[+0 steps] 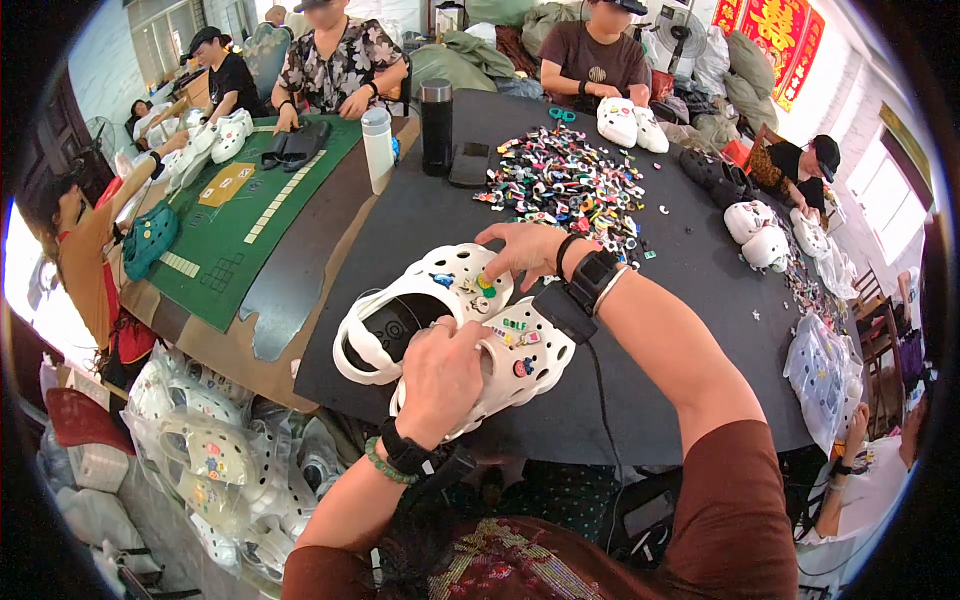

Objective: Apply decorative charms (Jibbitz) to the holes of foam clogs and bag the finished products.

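Dark table (690,385) spreads out under and around both hands, with a green mat (215,295) well off to the left of the fingers. Two white clogs lie side by side right at the fingertips: the far clog (415,272) under the right hand (520,252), the near clog (545,385) under the left hand (438,372). On the right, the fingers are bent and partly spread over the far clog's toe, their tips at a yellow charm (485,282); whether they pinch it, I cannot tell. On the left, the fingers are curled over the near clog's opening, close against the far clog; their tips are hidden, so I cannot tell what they grip. Just left of the right fingertips, a blue charm (441,280) sits on the far clog. To the right of the left fingers, a red-and-blue charm (524,368) sits on the near clog. Beyond the right fingers lies a heap of mixed charms (570,185). Farther beyond the left fingers stand a white bottle (378,150) and a black bottle (436,130). More white clogs (617,122) lie past the heap, near a co-worker's hands.
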`<state>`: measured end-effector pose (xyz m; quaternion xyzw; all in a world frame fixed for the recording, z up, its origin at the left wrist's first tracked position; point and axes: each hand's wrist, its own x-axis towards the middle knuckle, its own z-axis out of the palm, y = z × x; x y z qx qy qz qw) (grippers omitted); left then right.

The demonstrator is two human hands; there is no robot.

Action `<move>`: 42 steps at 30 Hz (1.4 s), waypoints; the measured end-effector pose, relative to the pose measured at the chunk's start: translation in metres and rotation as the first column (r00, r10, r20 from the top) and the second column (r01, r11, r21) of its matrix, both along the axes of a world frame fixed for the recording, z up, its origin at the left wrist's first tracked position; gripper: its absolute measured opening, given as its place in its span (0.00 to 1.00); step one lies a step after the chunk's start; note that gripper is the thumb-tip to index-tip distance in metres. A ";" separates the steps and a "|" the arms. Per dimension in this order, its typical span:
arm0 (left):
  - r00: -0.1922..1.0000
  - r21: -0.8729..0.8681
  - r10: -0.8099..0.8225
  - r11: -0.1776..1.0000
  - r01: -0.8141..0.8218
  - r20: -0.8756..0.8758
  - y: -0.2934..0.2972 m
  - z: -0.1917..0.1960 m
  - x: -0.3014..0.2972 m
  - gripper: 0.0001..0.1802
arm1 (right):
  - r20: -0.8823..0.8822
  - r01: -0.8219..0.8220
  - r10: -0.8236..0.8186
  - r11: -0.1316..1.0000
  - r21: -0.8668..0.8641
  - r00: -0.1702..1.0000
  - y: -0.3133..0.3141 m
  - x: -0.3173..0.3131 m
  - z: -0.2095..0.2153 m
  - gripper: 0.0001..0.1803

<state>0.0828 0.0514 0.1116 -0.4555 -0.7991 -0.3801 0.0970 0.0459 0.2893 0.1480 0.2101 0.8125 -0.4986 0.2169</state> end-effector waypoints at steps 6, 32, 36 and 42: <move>1.000 -0.010 -0.002 1.000 0.002 0.015 -0.003 0.000 -0.001 0.11 | -0.044 0.083 -0.085 0.996 -0.044 0.995 -0.017 0.000 -0.009 0.42; 0.919 -0.024 0.073 0.997 -0.069 0.388 -0.014 0.016 0.002 0.15 | -0.215 0.104 -0.113 0.993 -0.053 0.970 -0.027 0.007 -0.018 0.45; 0.462 0.402 -0.307 0.908 -0.121 0.832 -0.022 -0.005 -0.024 0.16 | -0.238 0.072 -0.063 0.997 0.031 0.969 -0.021 0.013 -0.013 0.29; 0.251 0.551 -0.516 0.828 -0.098 0.819 -0.029 -0.020 -0.064 0.23 | -0.500 -0.048 0.182 0.962 0.269 0.847 -0.026 0.003 -0.024 0.11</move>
